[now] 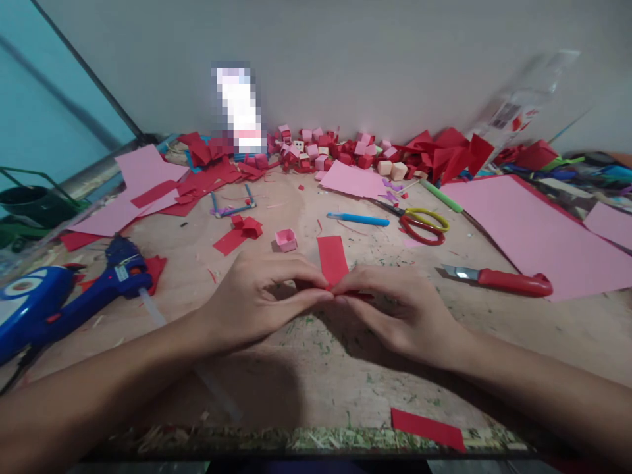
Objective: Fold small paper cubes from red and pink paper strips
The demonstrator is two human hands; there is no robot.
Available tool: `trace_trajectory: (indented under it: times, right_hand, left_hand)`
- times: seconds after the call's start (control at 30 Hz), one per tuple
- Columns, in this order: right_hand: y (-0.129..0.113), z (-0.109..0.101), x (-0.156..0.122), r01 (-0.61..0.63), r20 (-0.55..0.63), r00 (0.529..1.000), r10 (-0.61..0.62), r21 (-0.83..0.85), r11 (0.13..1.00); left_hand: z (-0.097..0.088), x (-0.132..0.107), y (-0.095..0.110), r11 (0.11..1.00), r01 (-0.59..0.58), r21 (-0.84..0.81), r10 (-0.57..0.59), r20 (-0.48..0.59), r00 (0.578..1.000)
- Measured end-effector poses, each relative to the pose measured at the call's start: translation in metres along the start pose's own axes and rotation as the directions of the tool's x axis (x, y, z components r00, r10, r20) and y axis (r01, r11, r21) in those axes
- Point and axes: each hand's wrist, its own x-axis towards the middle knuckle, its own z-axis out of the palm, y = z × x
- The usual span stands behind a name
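A red paper strip (332,259) lies on the wooden table (316,368) in front of me, its near end under my fingertips. My left hand (261,299) and my right hand (395,309) meet at that end, fingers pressed together, pinching and folding the paper. A small pink paper cube (286,239) sits just beyond my left hand.
A blue glue gun (64,299) lies at the left. A red utility knife (503,281), red-and-yellow scissors (422,225) and a blue pen (358,219) lie ahead. Pink sheets (533,230) cover the right side. Red and pink cubes (320,153) and scraps line the wall. Another red strip (427,429) lies near the front edge.
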Motion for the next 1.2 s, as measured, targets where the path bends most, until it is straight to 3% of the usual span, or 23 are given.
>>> trace_trajectory:
  times: [0.2,0.5,0.83,1.2]
  right_hand:
    - [-0.0028,0.0006,0.0016,0.02,-0.062,0.998,-0.025,-0.081,0.996]
    - [0.0057,0.0095,-0.0038,0.143,-0.122,0.976,-0.183,-0.283,0.949]
    - [0.0021,0.0015,0.0021,0.098,-0.041,0.993,-0.111,-0.239,0.966]
    - [0.0059,0.0032,-0.0016,0.125,-0.046,0.988,-0.146,-0.302,0.945]
  left_hand:
    - [0.0,0.0006,0.0014,1.0,-0.017,-0.003,0.017,-0.032,0.999]
    - [-0.0026,0.0042,0.0043,0.994,0.071,-0.087,-0.061,0.111,0.992]
    - [-0.0036,0.0062,0.0063,0.974,0.191,-0.118,-0.176,0.126,0.976]
    - [-0.0037,0.0073,0.0057,0.939,0.289,-0.185,-0.261,0.163,0.951]
